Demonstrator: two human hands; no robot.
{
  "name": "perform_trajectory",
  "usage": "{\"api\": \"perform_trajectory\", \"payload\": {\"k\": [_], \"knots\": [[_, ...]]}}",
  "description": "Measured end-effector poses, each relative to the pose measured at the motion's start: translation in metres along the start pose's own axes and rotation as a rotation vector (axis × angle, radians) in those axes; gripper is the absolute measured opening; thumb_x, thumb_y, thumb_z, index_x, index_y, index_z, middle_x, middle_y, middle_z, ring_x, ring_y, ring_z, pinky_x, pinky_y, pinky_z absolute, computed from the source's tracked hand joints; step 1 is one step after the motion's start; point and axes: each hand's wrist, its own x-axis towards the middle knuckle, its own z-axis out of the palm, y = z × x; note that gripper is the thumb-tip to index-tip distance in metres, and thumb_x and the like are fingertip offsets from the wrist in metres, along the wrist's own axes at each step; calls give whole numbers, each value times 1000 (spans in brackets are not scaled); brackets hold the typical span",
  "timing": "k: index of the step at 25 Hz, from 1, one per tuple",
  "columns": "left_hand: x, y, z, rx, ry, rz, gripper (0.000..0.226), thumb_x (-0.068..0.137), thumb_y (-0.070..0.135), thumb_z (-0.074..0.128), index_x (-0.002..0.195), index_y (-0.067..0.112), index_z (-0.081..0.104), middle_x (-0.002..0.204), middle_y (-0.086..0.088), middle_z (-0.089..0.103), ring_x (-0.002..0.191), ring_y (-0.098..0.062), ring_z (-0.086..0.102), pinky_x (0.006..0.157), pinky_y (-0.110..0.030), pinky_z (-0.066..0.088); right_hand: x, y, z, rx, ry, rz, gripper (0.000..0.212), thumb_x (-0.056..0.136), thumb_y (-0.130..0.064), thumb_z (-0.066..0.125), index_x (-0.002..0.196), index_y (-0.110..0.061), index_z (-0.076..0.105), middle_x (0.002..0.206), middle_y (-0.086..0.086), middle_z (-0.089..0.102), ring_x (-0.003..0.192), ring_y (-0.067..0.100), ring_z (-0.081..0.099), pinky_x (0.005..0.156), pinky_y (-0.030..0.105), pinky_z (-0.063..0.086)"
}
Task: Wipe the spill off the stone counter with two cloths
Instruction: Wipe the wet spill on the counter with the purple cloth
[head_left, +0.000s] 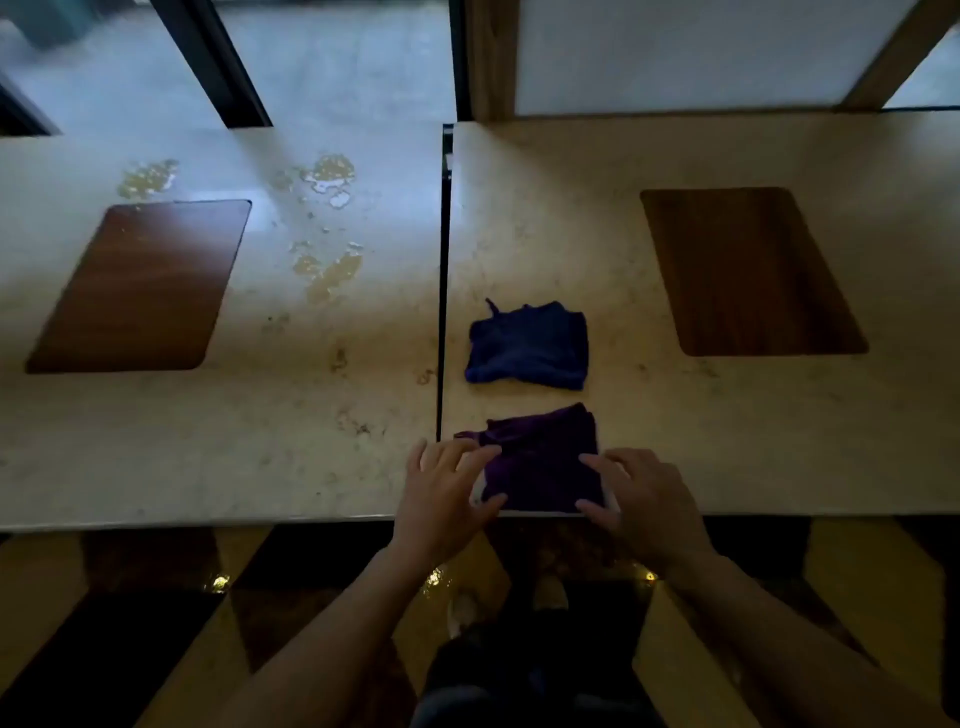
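Purple cloth (540, 457) sits right at the near edge of the right-hand stone counter (727, 441), close to that slab's near left corner, and both hands are on it! The left hand (447, 493) comes in from the cloth's left side, fingers spread apart, fingertips resting on the fabric's left border and the thumb touching its near left corner. The right hand (641, 501) mirrors it on the right side, fingers also splayed, fingertips and thumb pressing at the right border. Neither hand is closed around the cloth; it lies flat and folded between them.

Just beyond it, toward the middle of the same slab, lies the blue cloth (527, 345), folded into a rough square, a loose tail poking up at its far left corner. The two cloths are near each other but apart.

A dark seam (444, 286) splits the surface into two slabs. Over on the left counter (156, 441), the spill (327, 223) shows as yellowish patches and droplets scattered from the far edge down toward the middle, with one more patch near the far left, just behind the left wooden inlay (140, 286). A matching right wooden inlay (748, 270) sits in the right slab, well clear of the cloths.
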Motion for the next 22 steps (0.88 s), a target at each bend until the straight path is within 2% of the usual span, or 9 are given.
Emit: {"api": "perform_trajectory", "payload": {"k": [4,7,8,10,12,13,16,19,22], "knots": [[-4,-3,19,155,-62,130,42,84,50,49,122,36,61,126,5,58,117,-21,52,108,-49,36,-8,1,23,-55,-155,-68,61,62,-38,89,116,-18,69,105,5,68,89,26,67,65,40,54],[-2,-3,27,233,-107,131,41,85,45,58,124,34,60,129,2,57,118,-25,53,107,-51,37,-6,11,30,-31,-110,-108,52,65,-27,88,112,-18,70,106,5,69,88,26,68,63,37,53],[1,-4,27,245,-108,135,40,84,43,63,123,33,61,127,0,58,117,-26,54,107,-52,38,-4,14,30,-18,-75,-121,43,69,-24,84,109,-17,71,104,4,70,86,26,67,62,36,51],[6,-2,23,269,-129,164,39,81,39,71,118,31,63,122,-1,61,114,-26,56,106,-53,42,-1,15,28,-3,-51,-131,26,81,-27,63,104,-18,73,99,2,71,85,25,67,63,34,49],[9,-3,22,272,-128,186,35,82,37,71,115,29,64,121,-1,60,116,-26,56,105,-51,43,4,14,23,45,-44,-91,33,84,-33,48,100,-20,73,95,0,71,85,23,66,64,35,49],[9,-3,22,264,-116,180,32,84,36,69,114,29,64,124,-2,59,120,-26,54,105,-49,43,8,14,19,75,-50,-58,31,85,-33,49,100,-20,73,94,0,71,86,23,65,66,35,49],[6,4,18,175,-46,120,27,90,35,56,115,27,61,132,0,56,132,-22,45,107,-43,42,21,12,1,191,-51,3,21,83,-22,72,103,-18,72,98,1,70,89,22,65,72,35,49],[13,13,-3,-48,69,3,29,93,35,43,115,24,57,123,4,59,119,-13,52,100,-36,46,46,4,-20,389,-22,65,22,89,-20,68,111,-19,67,103,-5,64,94,13,60,79,30,49],[16,13,-32,-169,171,-85,25,97,34,39,113,22,54,108,6,58,92,-6,54,80,-29,51,72,-12,-31,567,55,61,19,93,-18,63,111,-18,65,96,-6,66,85,10,62,70,23,50]]}}
